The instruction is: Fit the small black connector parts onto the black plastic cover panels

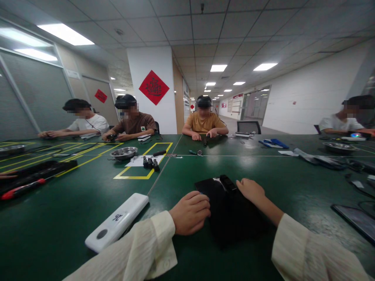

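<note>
A black pouch or cloth (228,214) lies on the green table (73,218) right in front of me. My left hand (190,212) rests at its left edge, fingers curled into a loose fist with nothing visible in them. My right hand (250,190) lies on the pouch's far right part, fingers bent, beside a small black oblong device (227,182) on top of the pouch. Whether the right fingers grip anything is hidden. A white power bank (117,221) lies left of my left sleeve.
Several other people sit around the far and side edges of the table. A metal bowl (124,153), small black parts (150,162) on paper inside yellow tape, a red-handled tool (22,189), a tablet (356,219) and blue tools (274,143) lie about.
</note>
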Demonstrator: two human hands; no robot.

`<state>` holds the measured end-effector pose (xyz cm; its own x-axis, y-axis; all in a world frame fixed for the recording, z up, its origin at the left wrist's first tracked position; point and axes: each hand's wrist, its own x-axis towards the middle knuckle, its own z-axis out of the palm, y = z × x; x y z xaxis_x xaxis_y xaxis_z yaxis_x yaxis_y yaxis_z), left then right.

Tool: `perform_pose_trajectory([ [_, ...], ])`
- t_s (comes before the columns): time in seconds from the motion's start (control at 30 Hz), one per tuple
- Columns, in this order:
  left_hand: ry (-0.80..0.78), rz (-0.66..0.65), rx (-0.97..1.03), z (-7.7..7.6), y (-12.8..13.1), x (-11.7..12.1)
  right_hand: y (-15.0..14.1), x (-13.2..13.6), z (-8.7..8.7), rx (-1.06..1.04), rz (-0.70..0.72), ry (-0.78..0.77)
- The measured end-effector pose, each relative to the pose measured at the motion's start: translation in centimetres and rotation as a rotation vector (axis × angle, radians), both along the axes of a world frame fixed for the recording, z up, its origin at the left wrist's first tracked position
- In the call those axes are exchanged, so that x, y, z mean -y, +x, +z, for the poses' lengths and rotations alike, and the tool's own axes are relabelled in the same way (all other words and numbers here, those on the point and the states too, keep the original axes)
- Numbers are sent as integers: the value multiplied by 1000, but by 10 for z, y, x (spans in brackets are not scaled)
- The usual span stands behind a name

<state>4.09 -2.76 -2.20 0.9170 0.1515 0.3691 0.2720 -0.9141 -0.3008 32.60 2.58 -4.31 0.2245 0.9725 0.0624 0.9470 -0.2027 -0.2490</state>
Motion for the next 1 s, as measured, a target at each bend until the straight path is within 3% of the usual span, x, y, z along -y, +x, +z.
perform_pose_trajectory([
  [0.2, -14, 5, -6, 0, 0, 0, 3, -3, -1, 12, 20, -18],
  [0.4, -30, 5, 0, 0, 0, -1, 6, -4, -4, 24, 52, 58],
  [0.53, -60, 44, 41, 1, 1, 1, 3, 0, 4, 0, 10, 179],
  [0.63, -95, 71, 112, 2, 1, 3, -6, 8, 15, -97, 56, 439],
  [0.73, -167, 108, 182, 3, 2, 6, -20, 23, 25, -216, 193, 853],
  [0.83, -307, 222, 336, 3, 6, 12, -37, 44, 34, -144, 399, 1131],
  [0.9, -433, 325, 490, 1, 10, 17, -48, 57, 38, -25, 629, 1203],
  [1.0, -621, 397, 650, -3, 16, 23, -65, 72, 38, 178, 945, 1177],
])
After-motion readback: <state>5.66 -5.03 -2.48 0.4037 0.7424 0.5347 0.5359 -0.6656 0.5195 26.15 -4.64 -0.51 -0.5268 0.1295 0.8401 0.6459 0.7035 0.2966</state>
